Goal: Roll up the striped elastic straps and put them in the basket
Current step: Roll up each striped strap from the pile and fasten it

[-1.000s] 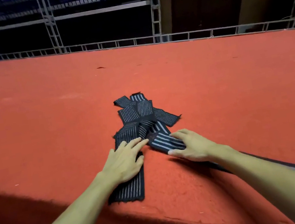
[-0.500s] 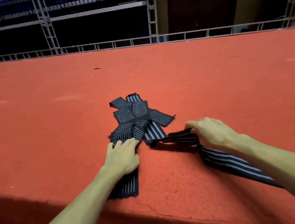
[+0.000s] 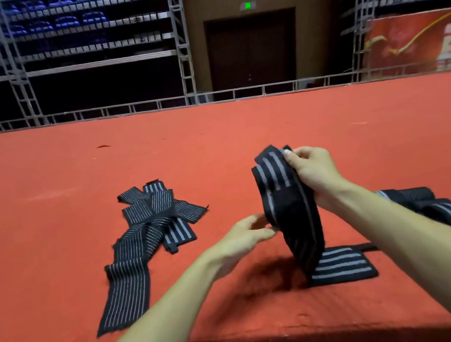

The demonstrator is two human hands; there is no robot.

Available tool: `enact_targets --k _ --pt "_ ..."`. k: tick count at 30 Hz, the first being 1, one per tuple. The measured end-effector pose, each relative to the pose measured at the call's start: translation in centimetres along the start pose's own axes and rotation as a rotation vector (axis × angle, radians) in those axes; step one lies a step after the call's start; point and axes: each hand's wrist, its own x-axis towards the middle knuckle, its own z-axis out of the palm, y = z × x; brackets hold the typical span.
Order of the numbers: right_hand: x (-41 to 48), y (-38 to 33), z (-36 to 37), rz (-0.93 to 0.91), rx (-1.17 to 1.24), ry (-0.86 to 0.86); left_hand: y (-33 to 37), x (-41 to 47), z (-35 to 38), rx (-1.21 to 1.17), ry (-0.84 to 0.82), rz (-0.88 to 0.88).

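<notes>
**As one strap comes up off the carpet, both hands close on it**

While the right hand (image 3: 313, 173) is raised above the red carpet (image 3: 241, 131), its fingers and thumb curl round the top of a striped strap (image 3: 291, 210), which folds over the fingertips and hangs down in a wide dark band. The left hand (image 3: 244, 235) reaches in from lower down, palm turned toward the strap, with thumb and fingertips closing on its left edge in a pinch. The strap's bottom end lies flat on the carpet near the front edge, stripes up, between the two forearms.

The rest of the straps sit in a loose pile (image 3: 149, 223) to the left, well apart from both hands, with one long piece trailing toward the front edge. Behind the right forearm lies a dark striped bundle (image 3: 448, 213); the arm covers part of it and the frame cuts it off, so I cannot tell whether it is rolled or just heaped. The left fingertips are a little blurred where they meet the cloth.

Half a second ago the right hand was low on the carpet, dragging this strap sideways out of the pile, and the left lay flat on the pile. Now the right has lifted and the left has let go of the pile.
</notes>
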Motion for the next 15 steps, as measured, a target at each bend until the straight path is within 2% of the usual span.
enact_targets --k 4,7,10,15 --pt "-0.9 -3.9 -2.2 0.111 0.278 0.052 2.9 -0.6 2.2 -0.078 -0.044 0.168" --pt "-1.7 -5.7 -3.6 0.158 0.378 0.066 4.7 -1.2 2.7 -0.061 -0.071 0.23" --pt "-2.2 -7.0 -4.9 0.162 0.398 0.062 6.7 -2.4 2.9 -0.108 -0.159 0.218" --pt "-1.3 -7.9 -5.6 0.184 0.455 0.047 9.0 -2.9 2.9 -0.353 -0.285 0.172"
